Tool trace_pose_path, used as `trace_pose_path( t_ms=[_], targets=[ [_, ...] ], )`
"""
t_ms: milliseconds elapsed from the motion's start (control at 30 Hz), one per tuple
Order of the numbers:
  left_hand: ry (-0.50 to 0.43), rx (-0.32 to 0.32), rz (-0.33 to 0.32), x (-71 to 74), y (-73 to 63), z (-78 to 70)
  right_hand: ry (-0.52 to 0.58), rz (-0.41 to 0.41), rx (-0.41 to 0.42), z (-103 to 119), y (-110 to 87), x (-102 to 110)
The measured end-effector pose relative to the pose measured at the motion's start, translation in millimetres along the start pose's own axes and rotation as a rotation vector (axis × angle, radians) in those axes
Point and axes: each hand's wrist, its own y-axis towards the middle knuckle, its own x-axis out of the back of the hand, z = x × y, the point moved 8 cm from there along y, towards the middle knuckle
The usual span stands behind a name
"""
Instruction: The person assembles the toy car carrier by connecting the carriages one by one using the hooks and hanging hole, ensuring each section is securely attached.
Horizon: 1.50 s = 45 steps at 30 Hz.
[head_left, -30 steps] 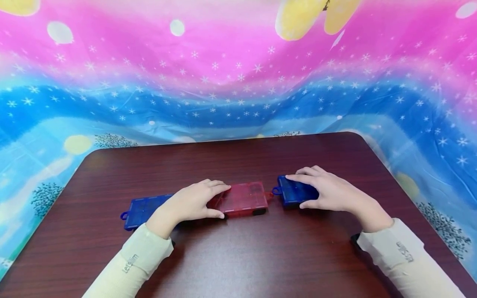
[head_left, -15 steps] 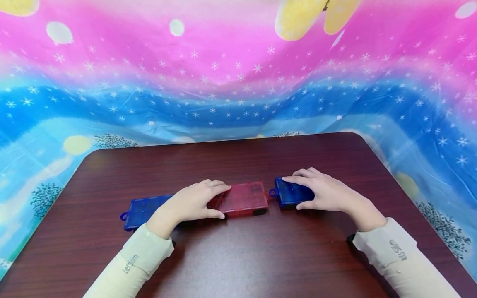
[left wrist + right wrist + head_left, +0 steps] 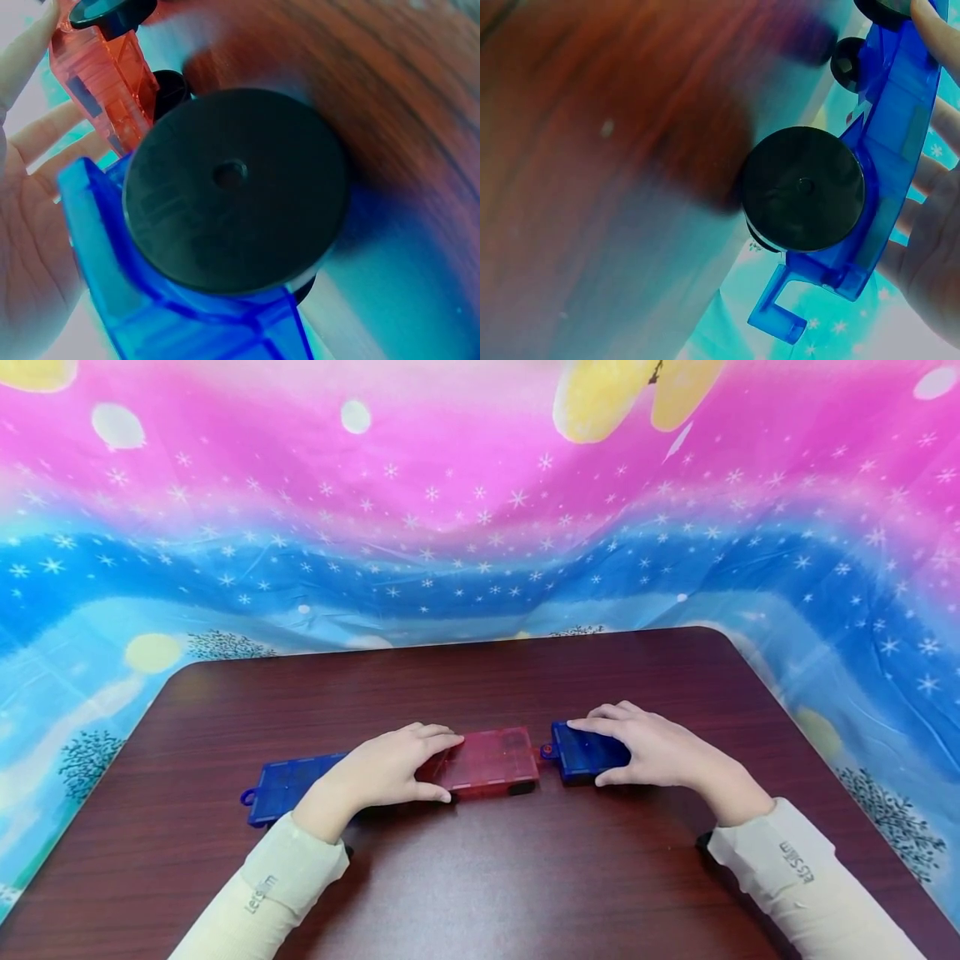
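Three see-through plastic toy wagons with black wheels stand in a row on the table. My left hand [image 3: 382, 766] grips the red wagon [image 3: 491, 762] in the middle, thumb on the near side and fingers across the top. Beneath that wrist, partly hidden, is the left blue wagon [image 3: 288, 783]; its black wheel [image 3: 236, 191] looms in the left wrist view. The right blue wagon [image 3: 585, 752] is held by my right hand [image 3: 663, 750], thumb near and fingers far. Its ring [image 3: 547, 751] lies at the red wagon's coupling, with red showing inside it.
The dark wooden table [image 3: 480, 885] has rounded far corners. A patterned pink and blue cloth [image 3: 480, 527] hangs close behind its back edge. In the right wrist view, a blue hook [image 3: 776, 307] projects from the right wagon's other end.
My right hand has shifted slightly left and nearer with the right blue wagon, bringing its ring over the red coupling. The left hand and red wagon have stayed in place.
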Motion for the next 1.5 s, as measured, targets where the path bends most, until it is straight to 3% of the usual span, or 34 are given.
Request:
trace_pose_path(
  t_ms=[267,500,767,933,1167,1500],
  targets=[
    [-0.002,-0.003,-0.018,5.4,-4.6,-1.2,-0.009,0.008,-0.007,0.7,-2.2,1.0],
    [-0.006,0.006,-0.054,18.0,-22.6,4.1,0.049,-0.015,0.029,15.7,3.8,8.1],
    [0.008,0.042,-0.13,32.6,-52.5,28.0,0.134,-0.001,0.082,45.2,30.5,11.7],
    [-0.003,0.102,-0.155,36.9,-73.2,47.4,0.163,0.03,0.12,64.9,47.4,7.5],
    [-0.075,0.189,-0.154,34.5,-96.5,66.3,0.178,0.082,0.148,86.0,62.3,-6.8],
    [-0.05,0.215,-0.092,17.8,-96.0,73.5,0.186,0.137,0.225,116.1,78.5,-22.5]
  ],
)
